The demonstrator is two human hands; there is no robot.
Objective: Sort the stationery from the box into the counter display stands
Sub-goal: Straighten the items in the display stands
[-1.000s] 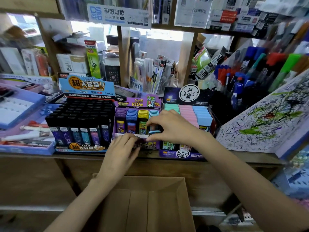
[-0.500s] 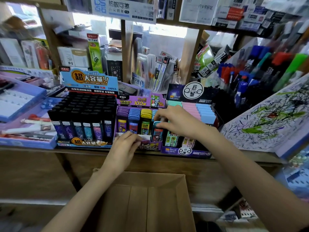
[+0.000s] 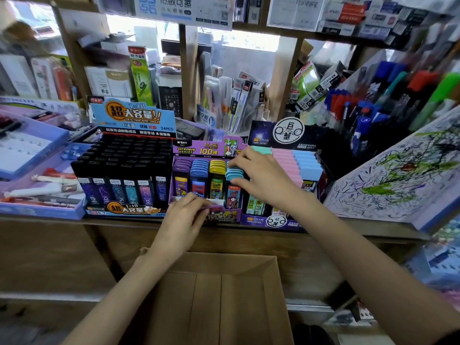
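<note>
from the head camera: by the look of the grip, midway through seating stock in the purple cardboard display stand (image 3: 206, 151) on the counter, at the last of its 4 colour columns. pinching the row of light-blue plastic lead cases (image 3: 233, 173) there with the right hand (image 3: 261, 178), thumb at the front and fingers over the back caps, as if squaring them into line. steadying the stand's low front lip with the left hand (image 3: 183, 220), fingers curled over it; no telling about anything small under those fingers. hands near each other, not touching. below both wrists, the open brown cardboard box (image 3: 249, 295), only bare floor panels in the visible part, so probably close to the end of the sort. next, most likely: press the blue row level, let go, check the box for leftovers. calls for a light push, given the yellow cases (image 3: 217, 168) packed tight alongside. underneath it all, a worn wooden counter (image 3: 44, 245), crowded: a black stand of dark lead cases (image 3: 124, 165) left of the purple one, a dark stand of pastel cases (image 3: 293, 165) against its right side, a lilac tray (image 3: 37, 206) further left, a scribbled test pad (image 3: 398, 180) leaning at the right. behind, wooden shelving packed with boxed pens and marker racks, daylight through the gaps.
</note>
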